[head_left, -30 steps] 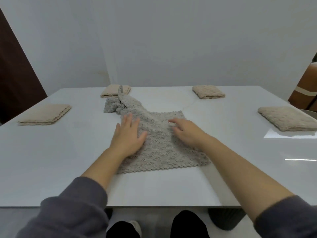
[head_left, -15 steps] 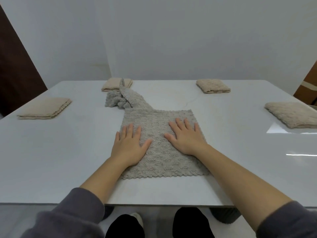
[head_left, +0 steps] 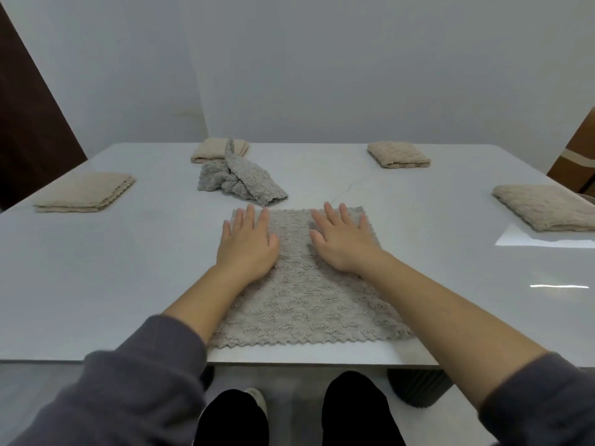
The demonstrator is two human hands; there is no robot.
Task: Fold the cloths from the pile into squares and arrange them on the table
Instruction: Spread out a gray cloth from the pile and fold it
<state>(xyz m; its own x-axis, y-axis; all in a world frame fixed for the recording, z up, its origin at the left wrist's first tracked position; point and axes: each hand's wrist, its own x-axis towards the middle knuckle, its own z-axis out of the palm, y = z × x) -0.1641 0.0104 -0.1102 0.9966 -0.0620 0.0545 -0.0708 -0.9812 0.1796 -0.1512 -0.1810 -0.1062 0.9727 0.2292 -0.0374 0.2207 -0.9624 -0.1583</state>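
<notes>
Cloth under work: one grey cloth (head_left: 309, 297) lies spread flat on the white tabletop (head_left: 128, 268), with its scalloped near edge just inside the tabletop's near edge.

Left hand (head_left: 246, 246): palm down on the far left part of the grey cloth. The fingers are straight and slightly spread, and the outer ones reach the cloth's left border. It grips nothing.

Right hand (head_left: 343, 241): palm down on the far right part, fingers straight, with the tips near the far edge. It grips nothing.

The hands lie side by side and apart, with a strip of cloth showing between them. Dark grey sleeves are pushed back from both forearms.

Pile (head_left: 240, 181): crumpled grey cloth beyond the spread one and slightly left of it, near but not touching. How many pieces it holds cannot be told.

Folded beige cloths, four counted, all flat on the tabletop and well apart:
- back-left square (head_left: 209, 151), partly hidden behind a raised tip of the pile; whether they touch cannot be told
- left square (head_left: 85, 196)
- back-right square (head_left: 397, 154)
- right square (head_left: 544, 210), by the right edge
</notes>
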